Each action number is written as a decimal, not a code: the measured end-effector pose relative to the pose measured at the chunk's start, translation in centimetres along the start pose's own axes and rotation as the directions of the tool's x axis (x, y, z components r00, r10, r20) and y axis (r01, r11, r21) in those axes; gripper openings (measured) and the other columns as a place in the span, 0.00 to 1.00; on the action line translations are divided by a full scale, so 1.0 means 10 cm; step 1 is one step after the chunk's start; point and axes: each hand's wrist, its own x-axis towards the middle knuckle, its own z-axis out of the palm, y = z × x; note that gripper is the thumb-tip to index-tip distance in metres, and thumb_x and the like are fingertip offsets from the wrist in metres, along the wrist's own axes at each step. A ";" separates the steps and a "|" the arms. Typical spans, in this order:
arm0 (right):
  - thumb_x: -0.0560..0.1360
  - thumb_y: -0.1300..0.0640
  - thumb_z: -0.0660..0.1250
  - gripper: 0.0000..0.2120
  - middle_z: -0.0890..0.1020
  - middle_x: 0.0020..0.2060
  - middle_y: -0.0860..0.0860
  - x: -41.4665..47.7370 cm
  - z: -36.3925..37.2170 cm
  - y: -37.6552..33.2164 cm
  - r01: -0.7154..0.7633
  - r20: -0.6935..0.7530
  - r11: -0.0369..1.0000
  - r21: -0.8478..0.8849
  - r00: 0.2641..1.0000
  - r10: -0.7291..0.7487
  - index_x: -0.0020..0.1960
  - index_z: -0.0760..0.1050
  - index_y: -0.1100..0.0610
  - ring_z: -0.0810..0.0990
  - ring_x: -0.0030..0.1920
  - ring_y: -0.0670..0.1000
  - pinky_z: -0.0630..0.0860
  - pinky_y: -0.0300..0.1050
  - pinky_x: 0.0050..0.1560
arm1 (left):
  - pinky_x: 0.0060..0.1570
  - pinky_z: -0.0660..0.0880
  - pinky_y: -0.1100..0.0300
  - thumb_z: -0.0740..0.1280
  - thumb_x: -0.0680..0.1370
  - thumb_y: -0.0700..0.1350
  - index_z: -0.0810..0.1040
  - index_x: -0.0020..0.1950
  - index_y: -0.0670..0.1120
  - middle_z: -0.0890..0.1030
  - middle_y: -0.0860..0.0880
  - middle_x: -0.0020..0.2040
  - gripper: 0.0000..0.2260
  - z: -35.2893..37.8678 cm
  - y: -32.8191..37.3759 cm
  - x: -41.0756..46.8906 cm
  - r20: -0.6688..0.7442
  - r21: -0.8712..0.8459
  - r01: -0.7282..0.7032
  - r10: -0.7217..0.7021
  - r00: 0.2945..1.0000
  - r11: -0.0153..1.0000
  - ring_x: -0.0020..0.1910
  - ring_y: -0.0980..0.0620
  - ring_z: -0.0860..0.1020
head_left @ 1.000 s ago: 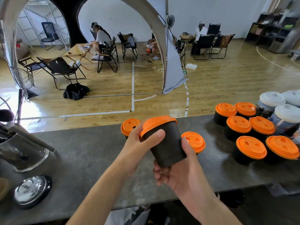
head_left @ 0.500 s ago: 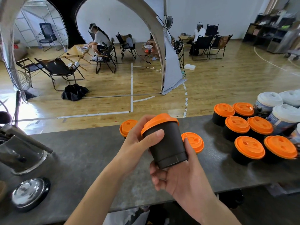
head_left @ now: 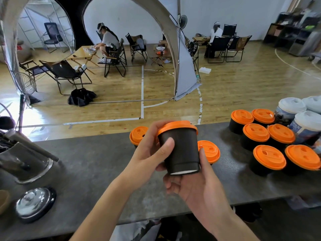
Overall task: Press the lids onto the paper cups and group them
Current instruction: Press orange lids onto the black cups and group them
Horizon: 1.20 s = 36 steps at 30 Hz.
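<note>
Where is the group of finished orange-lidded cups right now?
In the head view, the orange-lidded cups stand clustered on the counter's right side, beside the white-lidded cups.

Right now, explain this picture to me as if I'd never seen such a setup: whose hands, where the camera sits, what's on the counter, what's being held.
There is no machine here. A person wears a wide-angle camera on the head, looking forward and down, so you see their own two bare hands.

The left hand and right hand together hold one black paper cup with an orange lid on it, lifted above the grey counter.

To the right stands a group of six lidded black cups, with taller white-lidded cups behind them. Two more orange-lidded cups stand behind the hands. At the left edge lies shiny metal equipment.
</note>
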 end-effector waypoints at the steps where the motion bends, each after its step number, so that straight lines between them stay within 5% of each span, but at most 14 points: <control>1: 0.79 0.35 0.48 0.36 0.84 0.48 0.63 0.01 0.00 0.00 0.015 -0.002 1.000 0.017 1.000 -0.015 0.60 0.85 0.57 0.79 0.36 0.54 0.77 0.47 0.39 | 0.36 0.75 0.68 0.67 0.80 0.52 0.72 0.71 0.57 0.80 0.61 0.53 0.19 -0.02 -0.01 -0.01 0.021 -0.011 -0.002 0.002 1.000 1.000 0.47 0.63 0.79; 5: 0.76 0.35 0.53 0.35 0.83 0.45 0.62 0.03 0.01 0.02 0.068 -0.123 0.998 0.006 0.990 -0.067 0.62 0.84 0.59 0.80 0.36 0.54 0.79 0.47 0.35 | 0.57 0.78 0.57 0.73 0.76 0.50 0.74 0.72 0.57 0.80 0.54 0.65 0.24 -0.02 -0.02 0.02 -0.020 0.061 -0.074 0.075 0.997 0.995 0.63 0.50 0.80; 9: 0.72 0.33 0.58 0.39 0.82 0.48 0.62 0.03 0.01 0.03 0.115 -0.210 0.988 -0.108 0.968 -0.136 0.68 0.76 0.62 0.80 0.38 0.54 0.79 0.45 0.35 | 0.65 0.75 0.48 0.71 0.78 0.55 0.72 0.75 0.60 0.78 0.54 0.67 0.25 0.00 -0.05 0.05 -0.032 0.251 -0.128 0.140 0.990 0.960 0.68 0.45 0.76; 13: 0.74 0.35 0.56 0.33 0.85 0.48 0.65 0.04 0.05 0.00 0.060 -0.183 0.996 -0.062 0.981 -0.071 0.59 0.85 0.60 0.78 0.33 0.53 0.74 0.44 0.33 | 0.49 0.77 0.64 0.66 0.81 0.49 0.72 0.75 0.49 0.81 0.57 0.58 0.22 -0.06 -0.04 0.03 0.015 0.029 -0.062 0.061 0.998 0.998 0.53 0.59 0.80; 20: 0.71 0.35 0.61 0.36 0.84 0.50 0.61 0.02 0.04 -0.01 0.090 -0.237 0.979 -0.185 0.962 -0.134 0.67 0.77 0.61 0.81 0.40 0.54 0.79 0.46 0.37 | 0.57 0.78 0.55 0.73 0.75 0.54 0.79 0.64 0.58 0.83 0.54 0.57 0.17 -0.01 -0.08 0.06 -0.062 0.138 -0.076 0.085 0.994 0.987 0.57 0.51 0.82; 25: 0.74 0.34 0.55 0.35 0.85 0.46 0.64 0.02 0.06 -0.02 0.012 -0.190 0.994 -0.112 0.981 -0.034 0.62 0.82 0.60 0.80 0.34 0.54 0.78 0.46 0.38 | 0.39 0.78 0.67 0.72 0.75 0.52 0.77 0.65 0.58 0.83 0.60 0.50 0.18 -0.03 -0.10 0.02 -0.002 0.012 -0.019 0.019 1.000 1.000 0.47 0.60 0.83; 29: 0.71 0.35 0.61 0.38 0.81 0.47 0.63 0.02 0.04 0.00 0.037 -0.240 0.991 -0.129 0.968 -0.067 0.68 0.76 0.64 0.79 0.36 0.55 0.79 0.49 0.38 | 0.50 0.78 0.66 0.72 0.79 0.50 0.77 0.66 0.48 0.84 0.57 0.52 0.17 0.00 -0.12 0.06 -0.068 0.061 -0.005 0.009 0.998 0.998 0.52 0.59 0.83; 32: 0.72 0.40 0.63 0.37 0.80 0.49 0.65 0.03 0.05 0.01 0.057 -0.288 0.983 -0.177 0.952 -0.107 0.69 0.72 0.67 0.78 0.36 0.55 0.76 0.48 0.37 | 0.56 0.75 0.68 0.61 0.84 0.50 0.76 0.68 0.47 0.83 0.60 0.57 0.15 -0.02 -0.13 0.07 -0.080 0.124 -0.020 0.030 0.996 0.992 0.57 0.63 0.80; 36: 0.73 0.40 0.59 0.35 0.80 0.50 0.67 0.06 0.05 0.01 0.035 -0.258 0.991 -0.129 0.964 -0.068 0.67 0.75 0.66 0.76 0.35 0.55 0.72 0.48 0.36 | 0.54 0.78 0.66 0.61 0.84 0.48 0.74 0.72 0.49 0.82 0.55 0.59 0.17 -0.05 -0.18 0.05 -0.069 0.128 -0.003 0.012 0.998 0.992 0.57 0.60 0.80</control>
